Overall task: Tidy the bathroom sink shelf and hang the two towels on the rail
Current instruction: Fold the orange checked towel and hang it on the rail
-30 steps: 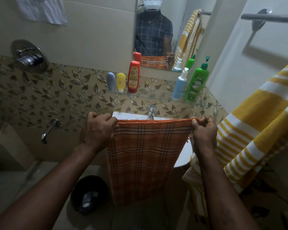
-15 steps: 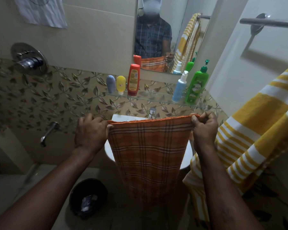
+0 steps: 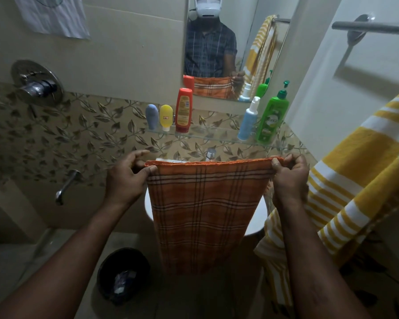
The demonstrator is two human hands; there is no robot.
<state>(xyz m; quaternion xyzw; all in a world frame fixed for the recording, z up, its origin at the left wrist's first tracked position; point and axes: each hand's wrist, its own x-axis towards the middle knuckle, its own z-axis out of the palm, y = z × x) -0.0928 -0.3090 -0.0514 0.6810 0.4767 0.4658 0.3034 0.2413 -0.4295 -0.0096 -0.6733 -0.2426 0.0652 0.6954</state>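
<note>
Orange checked towel (image 3: 203, 212) hangs stretched, top corners pinched by left hand (image 3: 124, 180) and right hand (image 3: 289, 178).

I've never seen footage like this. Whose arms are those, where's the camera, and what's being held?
No machine here: a person wears a camera on the head, looking down at their arms; the mirror shows the headset. The left hand and right hand each pinch a top corner of an orange checked towel, holding it spread wide. On the glass shelf stand a blue tube, a yellow tube, a red bottle, a blue spray bottle and a green pump bottle. A yellow striped towel hangs at the right.
</note>
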